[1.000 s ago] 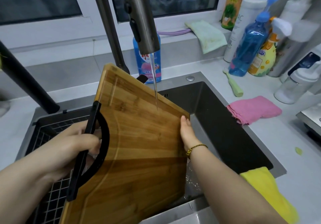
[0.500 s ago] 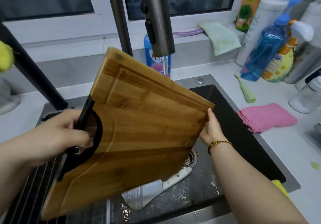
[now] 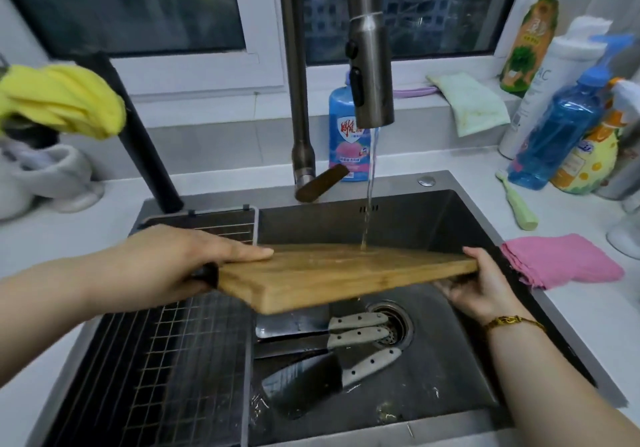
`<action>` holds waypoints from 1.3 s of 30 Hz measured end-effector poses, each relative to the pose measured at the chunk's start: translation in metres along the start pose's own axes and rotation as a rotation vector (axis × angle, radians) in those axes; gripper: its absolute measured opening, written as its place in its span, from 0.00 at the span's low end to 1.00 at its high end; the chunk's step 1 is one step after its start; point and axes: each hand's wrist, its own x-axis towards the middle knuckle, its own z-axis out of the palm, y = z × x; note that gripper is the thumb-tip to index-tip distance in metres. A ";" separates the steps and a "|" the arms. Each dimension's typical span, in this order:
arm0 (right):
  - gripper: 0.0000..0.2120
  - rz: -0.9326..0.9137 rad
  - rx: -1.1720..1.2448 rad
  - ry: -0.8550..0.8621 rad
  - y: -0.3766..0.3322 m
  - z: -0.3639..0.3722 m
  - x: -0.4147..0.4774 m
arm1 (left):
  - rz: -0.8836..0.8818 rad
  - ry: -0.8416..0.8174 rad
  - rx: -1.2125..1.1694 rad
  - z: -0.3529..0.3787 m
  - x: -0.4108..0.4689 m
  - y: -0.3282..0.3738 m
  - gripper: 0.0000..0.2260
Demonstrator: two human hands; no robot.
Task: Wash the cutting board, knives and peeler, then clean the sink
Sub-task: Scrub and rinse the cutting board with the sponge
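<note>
Head: left hand (image 3: 166,266) and right hand (image 3: 485,287) hold cutting board (image 3: 346,273) under faucet (image 3: 370,75).

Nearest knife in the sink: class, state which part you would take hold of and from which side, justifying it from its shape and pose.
Take the pale riveted handle, from above and the right. The nearest knife lies flat on the sink floor, broad blade pointing near-left, handle angled toward the drain, clear of the cutting board held above.
</note>
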 end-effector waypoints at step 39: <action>0.25 -0.140 -1.232 0.272 -0.001 0.025 -0.011 | -1.506 0.778 -1.463 0.135 -0.015 0.006 0.12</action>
